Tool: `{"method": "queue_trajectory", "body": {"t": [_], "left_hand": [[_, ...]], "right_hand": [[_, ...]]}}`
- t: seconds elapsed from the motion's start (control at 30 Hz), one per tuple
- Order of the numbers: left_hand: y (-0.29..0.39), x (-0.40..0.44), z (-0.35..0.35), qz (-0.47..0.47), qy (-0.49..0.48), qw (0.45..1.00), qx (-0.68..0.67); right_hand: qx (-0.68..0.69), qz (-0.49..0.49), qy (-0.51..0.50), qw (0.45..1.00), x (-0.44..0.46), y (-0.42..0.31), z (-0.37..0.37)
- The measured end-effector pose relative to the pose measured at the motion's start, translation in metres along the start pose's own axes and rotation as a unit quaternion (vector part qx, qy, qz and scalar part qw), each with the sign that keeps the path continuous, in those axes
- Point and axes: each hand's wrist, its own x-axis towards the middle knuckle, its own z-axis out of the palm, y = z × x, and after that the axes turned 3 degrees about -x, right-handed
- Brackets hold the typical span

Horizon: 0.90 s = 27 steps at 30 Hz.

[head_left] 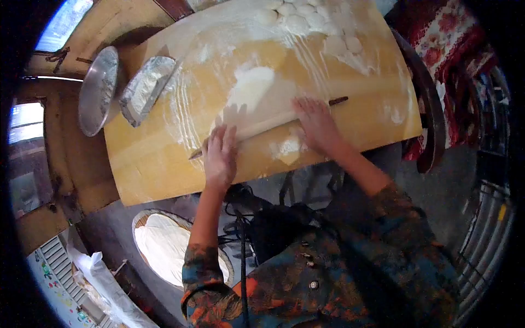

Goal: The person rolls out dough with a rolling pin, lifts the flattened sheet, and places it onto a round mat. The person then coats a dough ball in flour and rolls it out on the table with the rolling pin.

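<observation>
A long wooden rolling pin (268,124) lies slantwise across a sheet of pale dough (253,90) on a floured wooden board (156,172). My left hand (220,156) is closed over the pin near its left end, fingers pointing away from me. Closer to the other end, my right hand (317,123) also grips the pin from above. The tapered tips show beyond both hands. Part of the dough is hidden under the pin and my fingers.
Several round dough pieces (298,23) sit at the board's far side. Left of it are a metal bowl (99,90) and a flour-dusted container (146,90). Below the board's near edge stands a round basket (136,221) lined with white cloth or dough. A red patterned cloth (437,49) hangs at right.
</observation>
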Motion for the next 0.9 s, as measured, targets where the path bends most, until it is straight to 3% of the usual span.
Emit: {"method": "queue_trajectory", "body": {"t": [0.03, 0.07, 0.1, 0.17, 0.23, 0.3, 0.4, 0.47, 0.53, 0.63, 0.67, 0.73, 0.8, 0.83, 0.87, 0.9], "left_hand": [[-0.003, -0.004, 0.009, 0.015, 0.045, 0.999, 0.002], [-0.003, 0.000, 0.016, 0.029, 0.086, 0.996, 0.002], [0.038, -0.011, 0.023, -0.004, 0.041, 0.998, -0.040], [0.035, 0.018, 0.010, -0.048, 0.045, 0.998, 0.017], [-0.007, 0.091, -0.006, -0.070, 0.116, 0.990, 0.050], [-0.030, 0.148, -0.018, -0.079, 0.202, 0.972, 0.091], [-0.043, 0.135, -0.016, -0.045, 0.136, 0.983, 0.112], [-0.018, 0.079, -0.010, -0.051, 0.075, 0.995, 0.043], [0.006, 0.014, -0.003, -0.060, -0.026, 0.998, -0.012], [-0.010, 0.045, -0.014, -0.074, -0.037, 0.996, -0.031], [-0.030, 0.086, -0.015, -0.063, 0.065, 0.995, 0.041], [-0.081, 0.168, -0.028, -0.044, 0.213, 0.975, -0.050], [-0.083, 0.185, -0.059, -0.015, 0.185, 0.974, -0.129], [-0.082, 0.182, -0.066, -0.007, 0.158, 0.973, -0.171], [-0.093, 0.178, -0.058, -0.022, 0.174, 0.975, -0.136], [-0.114, 0.180, -0.041, -0.033, 0.196, 0.975, -0.103]], "right_hand": [[0.009, -0.001, -0.069, 0.998, 0.002, -0.003, -0.006], [-0.001, -0.013, -0.025, 1.000, -0.001, -0.003, 0.002], [-0.023, -0.016, -0.064, 0.998, -0.044, 0.009, -0.010], [-0.033, -0.014, 0.035, 0.999, -0.001, 0.011, 0.004], [-0.038, 0.020, 0.139, 0.989, 0.086, 0.011, 0.005], [-0.049, 0.092, 0.155, 0.982, 0.154, 0.028, -0.011], [-0.068, 0.025, 0.160, 0.984, 0.139, 0.028, -0.009], [0.012, -0.058, 0.119, 0.991, 0.079, 0.033, 0.008], [-0.011, -0.070, -0.001, 0.998, 0.016, 0.018, -0.005], [0.014, -0.068, -0.010, 0.998, 0.048, 0.024, 0.000], [-0.049, -0.035, 0.046, 0.997, 0.091, 0.034, 0.012], [-0.131, 0.017, 0.170, 0.976, 0.180, 0.062, 0.008], [-0.060, 0.044, 0.202, 0.977, 0.213, 0.077, -0.025], [0.034, 0.051, 0.163, 0.985, 0.209, 0.083, -0.039], [0.127, 0.056, 0.125, 0.982, 0.205, 0.090, -0.046], [0.082, 0.028, 0.144, 0.986, 0.204, 0.100, -0.037]]}}
